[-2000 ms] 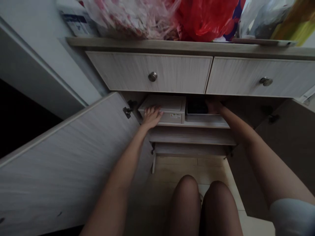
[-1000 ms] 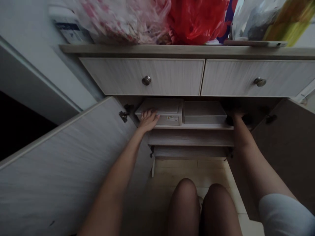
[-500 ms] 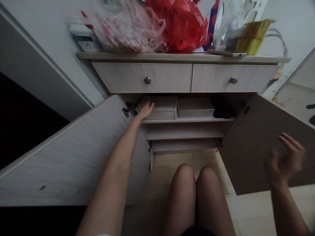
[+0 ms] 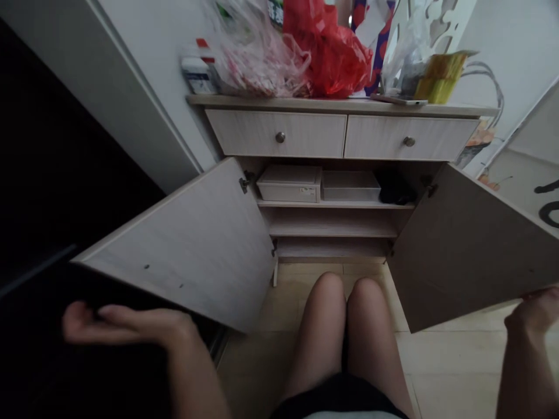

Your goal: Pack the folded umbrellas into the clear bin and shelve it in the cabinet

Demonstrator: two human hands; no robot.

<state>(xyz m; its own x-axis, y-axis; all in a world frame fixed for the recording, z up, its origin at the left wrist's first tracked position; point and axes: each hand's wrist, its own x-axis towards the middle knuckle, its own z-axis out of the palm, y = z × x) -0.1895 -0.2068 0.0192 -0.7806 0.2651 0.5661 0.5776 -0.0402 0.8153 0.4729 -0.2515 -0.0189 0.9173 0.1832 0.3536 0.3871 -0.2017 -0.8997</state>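
Note:
Both doors of a pale wood-grain shoe cabinet stand open. My left hand (image 4: 126, 326) hangs low at the left, just below the lower edge of the left cabinet door (image 4: 183, 244), its fingers loose and holding nothing. At the right border my right hand (image 4: 533, 314) is cut off by the frame, close to the bottom corner of the right cabinet door (image 4: 463, 250). On the upper shelf (image 4: 336, 204) sit a white lidded box (image 4: 289, 192), a grey flat box (image 4: 350, 192) and a black item (image 4: 394, 189). Neither hand touches them.
Above the shelves are two knobbed drawers (image 4: 279, 137), under a top (image 4: 340, 105) holding a red plastic bag (image 4: 325, 58), a clear bag (image 4: 257, 64) and a phone (image 4: 399, 99). Lower shelves (image 4: 332, 230) sit beneath. My knees (image 4: 345, 314) are below, over a tiled floor (image 4: 449, 355).
My left hand has let go of the white box and dropped to the lower left. My right hand has moved out to the right edge. The view has drawn back, showing more of the cabinet.

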